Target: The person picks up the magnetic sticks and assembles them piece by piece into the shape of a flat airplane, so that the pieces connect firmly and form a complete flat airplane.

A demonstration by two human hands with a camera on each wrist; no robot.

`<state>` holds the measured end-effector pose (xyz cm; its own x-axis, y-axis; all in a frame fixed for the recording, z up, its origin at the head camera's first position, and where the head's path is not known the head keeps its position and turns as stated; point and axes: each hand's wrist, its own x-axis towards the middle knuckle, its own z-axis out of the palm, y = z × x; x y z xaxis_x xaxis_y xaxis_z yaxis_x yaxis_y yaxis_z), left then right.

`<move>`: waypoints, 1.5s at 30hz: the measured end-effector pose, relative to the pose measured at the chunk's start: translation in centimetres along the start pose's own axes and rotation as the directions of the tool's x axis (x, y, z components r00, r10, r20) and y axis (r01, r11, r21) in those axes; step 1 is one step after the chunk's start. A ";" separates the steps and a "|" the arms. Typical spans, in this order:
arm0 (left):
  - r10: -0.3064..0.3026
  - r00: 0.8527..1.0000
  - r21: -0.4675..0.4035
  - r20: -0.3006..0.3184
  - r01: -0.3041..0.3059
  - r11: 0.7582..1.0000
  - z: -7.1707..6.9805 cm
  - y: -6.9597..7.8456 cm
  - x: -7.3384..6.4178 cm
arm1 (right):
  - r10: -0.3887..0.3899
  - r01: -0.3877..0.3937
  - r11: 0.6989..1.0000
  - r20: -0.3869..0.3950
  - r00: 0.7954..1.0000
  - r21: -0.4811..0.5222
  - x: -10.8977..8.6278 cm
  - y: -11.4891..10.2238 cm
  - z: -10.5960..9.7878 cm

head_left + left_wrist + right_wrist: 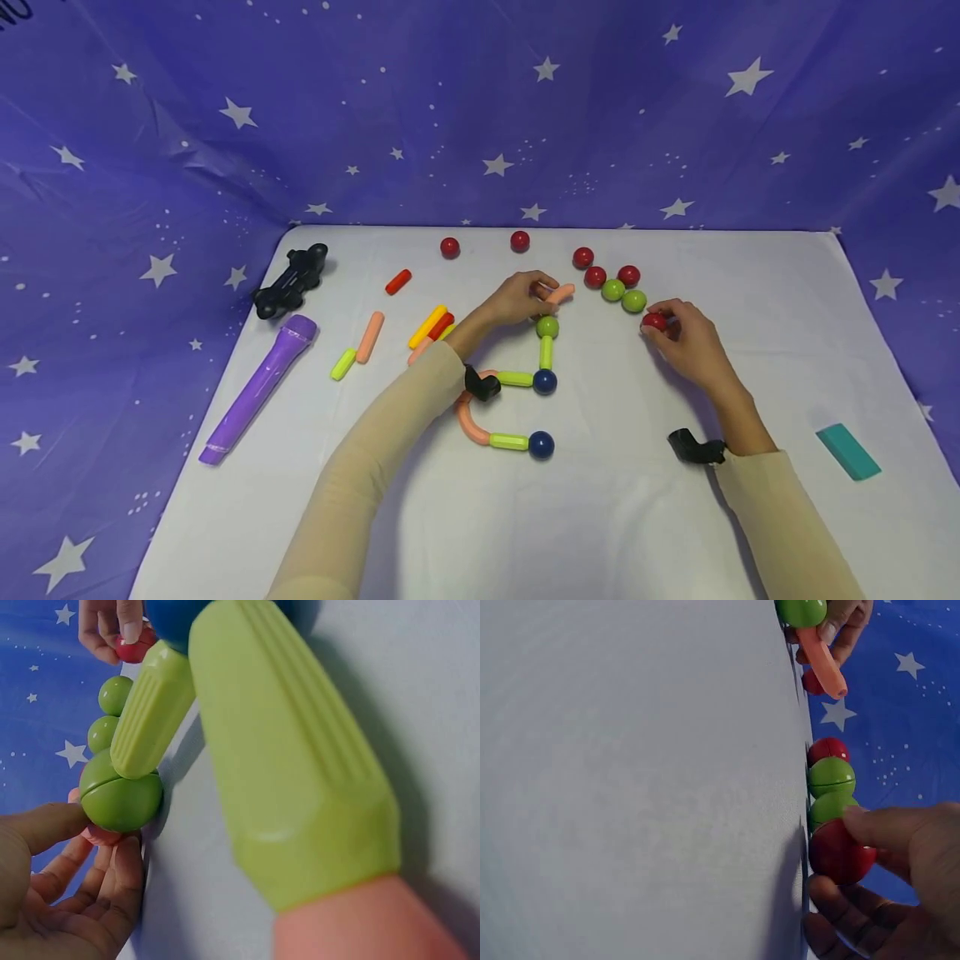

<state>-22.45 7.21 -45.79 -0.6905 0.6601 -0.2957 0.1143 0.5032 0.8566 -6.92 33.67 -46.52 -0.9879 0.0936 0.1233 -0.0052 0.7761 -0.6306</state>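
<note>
My left hand (522, 298) pinches an orange curved magnetic stick (823, 664) at its end against a green ball (547, 327). The left wrist view shows the thumb at the side of this green ball (121, 796). From the ball a lime stick (546, 353) leads to a dark blue ball (545, 382), part of a joined shape with an orange curved piece (472, 423) and a second blue ball (542, 445). My right hand (692, 343) holds a red ball (841, 851) between thumb and fingers, beside a green ball (633, 301).
Loose red balls (520, 242) lie along the back, some beside green ones. Short sticks (370, 337) are scattered left of the shape, partly behind my left arm. A purple tube (258, 390) and a black toy (292, 282) lie far left; a teal block (848, 452) lies far right.
</note>
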 end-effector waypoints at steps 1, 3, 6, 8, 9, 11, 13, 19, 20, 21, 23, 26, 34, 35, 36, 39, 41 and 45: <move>0.000 1.000 -0.015 0.004 0.000 1.000 0.0 0.0 0.0 | -0.003 0.003 1.000 -0.012 1.000 0.010 0.0 -0.1 0.0; 0.006 1.000 -0.026 0.004 -0.006 1.000 0.0 -0.1 0.1 | -0.012 0.013 0.999 -0.027 1.000 0.052 0.1 -0.3 0.2; 0.015 1.000 -0.024 0.000 -0.015 1.000 0.0 -0.2 0.1 | -0.019 0.021 0.991 -0.018 1.000 0.135 0.4 -1.1 0.8; 0.017 1.000 -0.021 -0.004 -0.018 1.000 0.0 -0.2 0.2 | -0.020 0.019 0.983 0.006 1.000 0.184 0.8 -1.8 1.4; 0.016 1.000 -0.023 -0.003 -0.017 1.000 0.0 -0.2 0.2 | -0.017 0.012 0.979 0.019 1.000 0.202 1.1 -2.2 1.7; 0.013 1.000 -0.029 0.000 -0.013 0.999 0.0 -0.2 0.1 | -0.005 -0.005 0.975 0.043 0.999 0.223 1.8 -2.9 2.5; 0.010 1.000 -0.039 0.004 -0.010 0.999 0.1 -0.2 0.0 | 0.012 -0.026 0.973 0.064 0.998 0.230 2.5 -3.4 3.4; 0.019 1.000 -0.071 0.017 -0.018 0.997 0.4 -0.2 0.0 | 0.051 -0.057 0.969 0.034 0.998 0.240 4.5 -4.0 5.2; 0.023 1.000 -0.074 0.017 -0.021 0.997 0.4 -0.2 0.1 | 0.055 -0.059 0.966 0.022 0.998 0.251 4.7 -4.1 5.3; 0.027 1.000 -0.072 0.014 -0.025 0.997 0.4 -0.2 0.1 | 0.060 -0.061 0.963 0.012 0.998 0.263 5.0 -4.2 5.4; 0.032 0.999 -0.063 0.009 -0.031 0.998 0.5 -0.2 0.1 | 0.070 -0.068 0.957 0.002 0.998 0.282 5.3 -4.3 5.4; 0.032 0.999 -0.047 -0.002 -0.032 0.998 0.4 -0.2 0.1 | 0.079 -0.078 0.954 0.010 0.997 0.290 5.7 -4.4 5.5; 0.028 0.999 -0.035 -0.018 -0.029 0.999 0.3 -0.2 0.0 | 0.070 -0.080 0.953 0.044 0.997 0.292 6.1 -4.8 5.5; 0.031 0.999 -0.016 -0.023 -0.031 0.999 0.3 -0.2 0.0 | 0.070 -0.082 0.954 0.049 0.996 0.288 6.1 -4.8 5.5; 0.036 0.999 0.006 -0.028 -0.035 0.999 0.2 -0.1 -0.1 | 0.071 -0.083 0.955 0.053 0.996 0.286 6.1 -4.8 5.5; 0.051 0.998 0.069 -0.042 -0.048 0.996 0.2 0.0 -0.2 | 0.076 -0.090 0.958 0.062 0.995 0.273 6.1 -4.8 5.5; 0.057 0.997 0.091 -0.043 -0.052 0.994 0.2 0.0 -0.3 | 0.071 -0.085 0.960 0.060 0.996 0.266 6.1 -4.7 5.6; 0.054 0.998 0.075 -0.035 -0.052 0.996 0.2 0.0 -0.5 | 0.056 -0.066 0.970 0.048 0.997 0.236 6.2 -4.6 5.7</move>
<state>-21.95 6.96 -45.71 -0.7078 0.6666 -0.2337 0.2029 0.5087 0.8367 -13.93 27.10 -47.25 -0.9930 0.1064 0.0509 0.0232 0.5990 -0.8004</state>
